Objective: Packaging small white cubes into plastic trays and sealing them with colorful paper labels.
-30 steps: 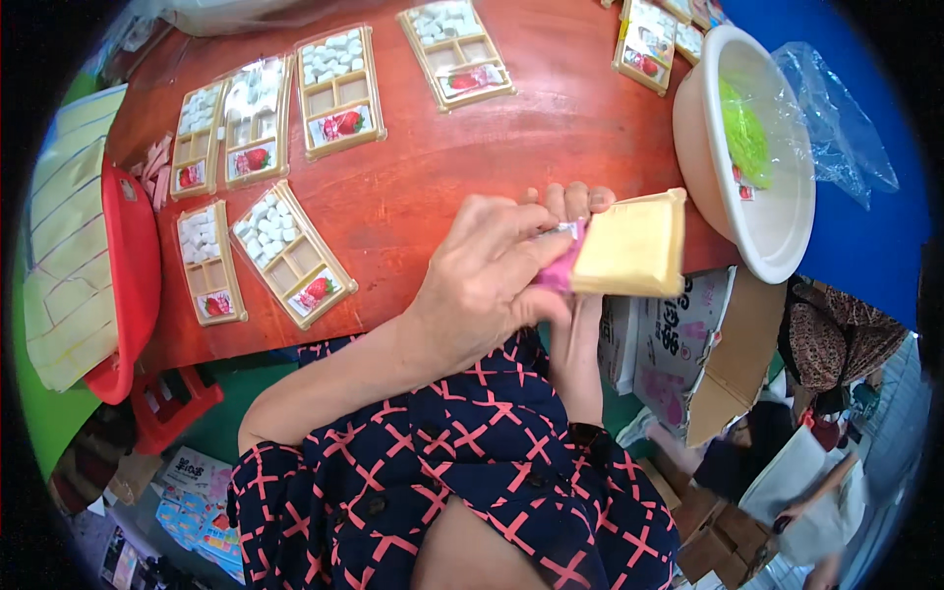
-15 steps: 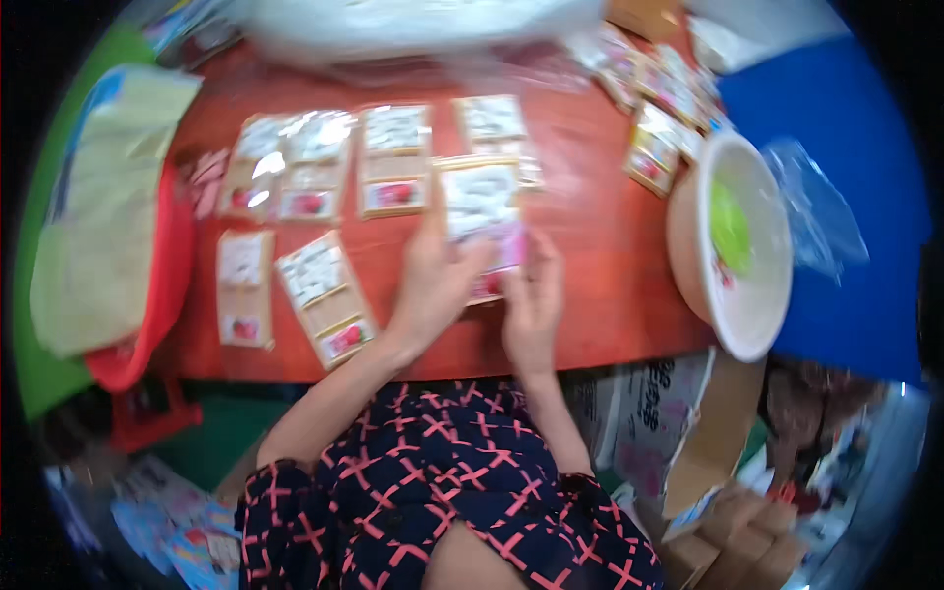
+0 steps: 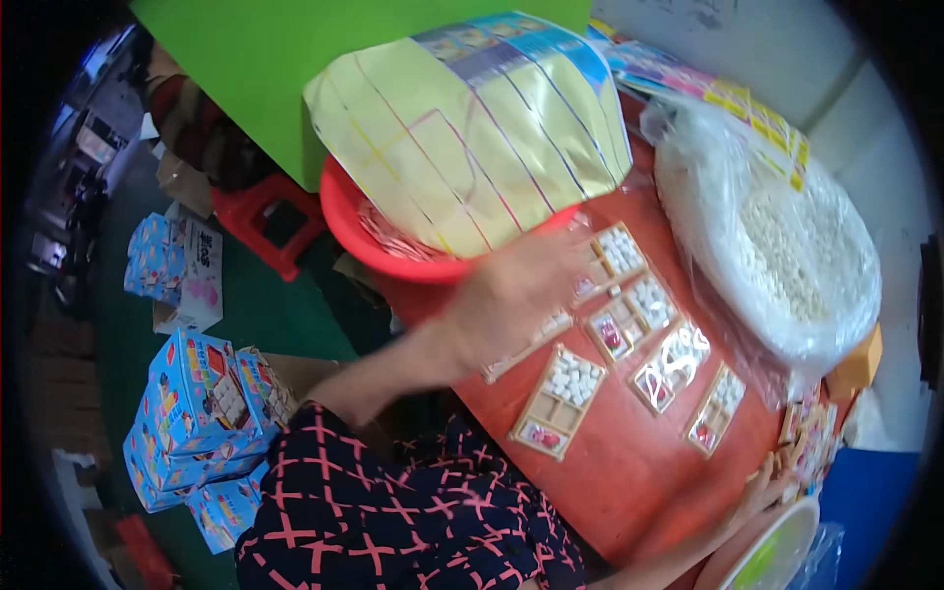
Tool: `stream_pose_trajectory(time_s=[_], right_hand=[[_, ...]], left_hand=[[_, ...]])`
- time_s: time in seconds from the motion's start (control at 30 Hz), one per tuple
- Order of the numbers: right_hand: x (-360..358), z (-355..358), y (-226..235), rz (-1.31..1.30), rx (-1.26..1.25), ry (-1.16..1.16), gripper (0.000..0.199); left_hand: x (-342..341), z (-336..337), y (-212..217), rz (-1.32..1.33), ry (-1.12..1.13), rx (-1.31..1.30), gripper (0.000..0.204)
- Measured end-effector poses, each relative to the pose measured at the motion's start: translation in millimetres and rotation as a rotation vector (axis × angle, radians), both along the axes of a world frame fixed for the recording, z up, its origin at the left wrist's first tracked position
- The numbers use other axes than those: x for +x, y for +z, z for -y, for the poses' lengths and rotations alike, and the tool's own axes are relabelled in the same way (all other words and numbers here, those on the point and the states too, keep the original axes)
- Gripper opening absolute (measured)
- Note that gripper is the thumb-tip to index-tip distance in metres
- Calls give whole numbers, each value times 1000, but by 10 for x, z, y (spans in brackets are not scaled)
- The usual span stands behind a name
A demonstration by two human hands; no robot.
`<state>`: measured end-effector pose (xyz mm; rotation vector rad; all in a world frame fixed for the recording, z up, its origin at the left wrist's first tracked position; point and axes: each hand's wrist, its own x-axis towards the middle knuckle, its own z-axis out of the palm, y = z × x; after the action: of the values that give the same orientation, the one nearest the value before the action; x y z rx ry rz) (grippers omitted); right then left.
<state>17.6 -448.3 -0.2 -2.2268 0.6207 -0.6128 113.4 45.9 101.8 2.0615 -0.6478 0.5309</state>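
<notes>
My left hand is smeared by motion over the near side of the red basin, beside the small wooden trays; its fingers do not show clearly. Stretched out to the far right, my right hand has its fingers apart at the edge of a heap of packed trays. On the red table lie several shallow trays holding white pieces and a pink-red picture card, such as one tray near the front edge and another tray farther right. Pink strips lie in the basin, partly under a pale yellow printed sheet.
A big clear bag of white pieces sits at the back of the table. A white bowl with something green stands at the right. Blue printed boxes are stacked at the left, near a red stool.
The view has swung left. My hands, together on one tray before, are now far apart: the left by the basin, the right by the tray heap.
</notes>
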Motion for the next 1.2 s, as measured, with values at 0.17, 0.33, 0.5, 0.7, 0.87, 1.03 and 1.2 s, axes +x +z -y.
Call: stream_pose_trajectory(time_s=[0.17, 0.33, 0.5, 0.7, 0.87, 1.03, 1.2], right_hand=[[1095, -1731, 812, 194, 169, 446, 25], [2626, -3316, 1616, 343, 104, 940, 32], [3920, -4046, 1435, 87, -42, 705, 49], [3515, -4064, 1550, 162, 948, 1081, 20], [3360, -3710, 1701, 421, 1073, 1380, 25], [3358, -3568, 1627, 520, 1034, 1341, 25], [3063, -3521, 1936, 741, 125, 579, 24]], left_hand=[[563, -1113, 364, 240, 549, 190, 24], [811, -1578, 395, 275, 726, 189, 28], [1318, -1649, 502, 181, 717, 148, 30], [1762, -2016, 719, 74, 853, 403, 41], [1848, -2021, 984, 38, 676, 333, 50], [1777, -1829, 1277, 228, 397, -20, 40], [1447, -1573, 1527, 194, 364, -205, 15]])
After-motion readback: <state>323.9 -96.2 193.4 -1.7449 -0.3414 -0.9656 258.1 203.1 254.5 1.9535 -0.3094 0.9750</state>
